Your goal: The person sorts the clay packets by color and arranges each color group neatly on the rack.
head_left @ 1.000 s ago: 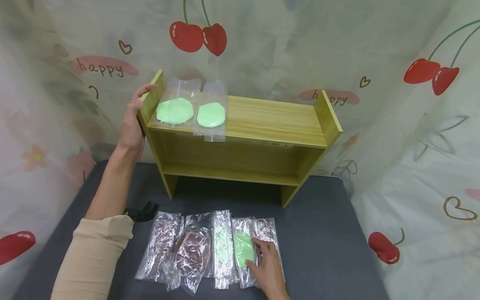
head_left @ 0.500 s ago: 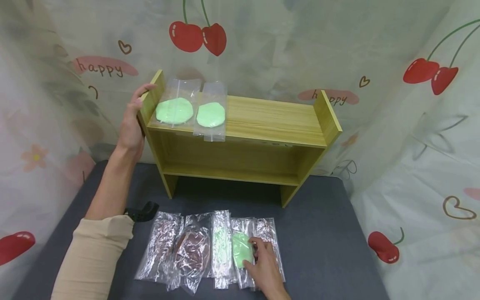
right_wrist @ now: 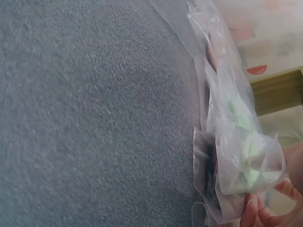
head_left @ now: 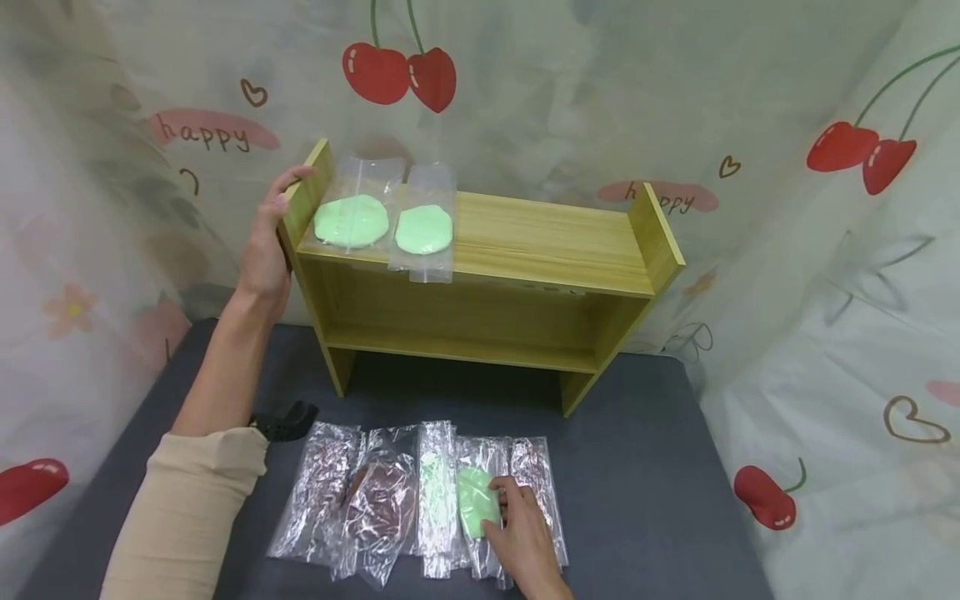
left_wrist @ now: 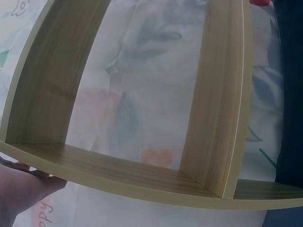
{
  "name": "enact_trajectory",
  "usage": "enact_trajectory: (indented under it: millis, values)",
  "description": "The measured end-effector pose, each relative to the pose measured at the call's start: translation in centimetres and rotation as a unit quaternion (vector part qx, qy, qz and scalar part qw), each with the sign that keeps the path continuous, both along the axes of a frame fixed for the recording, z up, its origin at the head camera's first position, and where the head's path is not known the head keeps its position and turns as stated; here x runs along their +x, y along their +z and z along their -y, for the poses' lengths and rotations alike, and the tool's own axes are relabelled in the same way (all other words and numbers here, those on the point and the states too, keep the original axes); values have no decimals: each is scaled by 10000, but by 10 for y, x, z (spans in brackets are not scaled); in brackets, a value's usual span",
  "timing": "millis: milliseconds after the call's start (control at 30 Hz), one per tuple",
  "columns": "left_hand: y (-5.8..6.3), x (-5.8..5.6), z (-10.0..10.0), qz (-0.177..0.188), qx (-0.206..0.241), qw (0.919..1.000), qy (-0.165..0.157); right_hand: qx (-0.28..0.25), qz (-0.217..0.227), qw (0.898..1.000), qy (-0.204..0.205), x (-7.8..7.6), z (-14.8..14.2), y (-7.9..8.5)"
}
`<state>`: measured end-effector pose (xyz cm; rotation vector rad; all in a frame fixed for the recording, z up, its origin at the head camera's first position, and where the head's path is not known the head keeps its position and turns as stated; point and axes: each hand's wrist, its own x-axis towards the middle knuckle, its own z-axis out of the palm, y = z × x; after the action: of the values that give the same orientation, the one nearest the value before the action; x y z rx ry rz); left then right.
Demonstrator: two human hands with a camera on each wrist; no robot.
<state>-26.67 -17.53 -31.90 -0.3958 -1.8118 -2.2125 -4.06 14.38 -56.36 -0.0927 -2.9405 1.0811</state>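
Note:
My left hand [head_left: 264,250] grips the left side panel of a wooden shelf [head_left: 540,237], its fingers at the panel's upper edge. In the left wrist view part of that hand [left_wrist: 28,189] shows against the board's outer side. Low on the table, my right hand [head_left: 525,537] pinches a clear plastic bag with a flat green piece [head_left: 476,500] between thumb and fingers. The right wrist view shows fingertips [right_wrist: 251,208] at the edge of this bag [right_wrist: 251,161]. Two similar bags with green discs, one left [head_left: 351,221] and one right [head_left: 423,230], lie on the upper shelf board.
Beside the held bag lie another green-filled bag [head_left: 437,500] and dark brown-filled bags, one large [head_left: 381,504], one far left [head_left: 321,487] and one at right [head_left: 534,467]. A black strap-like thing [head_left: 288,422] sits by the left forearm. Printed curtains surround the dark table [head_left: 637,492].
My right hand has shifted slightly left, and the green-filled bag in it has slid left too. The neighbouring bags have moved a little left. My left hand stays on the shelf panel.

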Motion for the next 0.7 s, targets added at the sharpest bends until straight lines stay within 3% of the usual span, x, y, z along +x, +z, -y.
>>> enact_trajectory:
  millis: [233,400,533,700]
  values:
    - [-1,0,0,-14,-60,10000,34,-241,-83,9997,-49,-1,4,0]
    - [-1,-1,0,-52,-15,10000,-7,-1236,156,9920,203,-1,-1,-1]
    - [-1,-1,0,-95,101,9999,-64,-2276,649,9714,211,-4,-5,1]
    - [-2,-1,0,-83,131,9999,-74,-3321,1046,9374,-4,-7,-9,9]
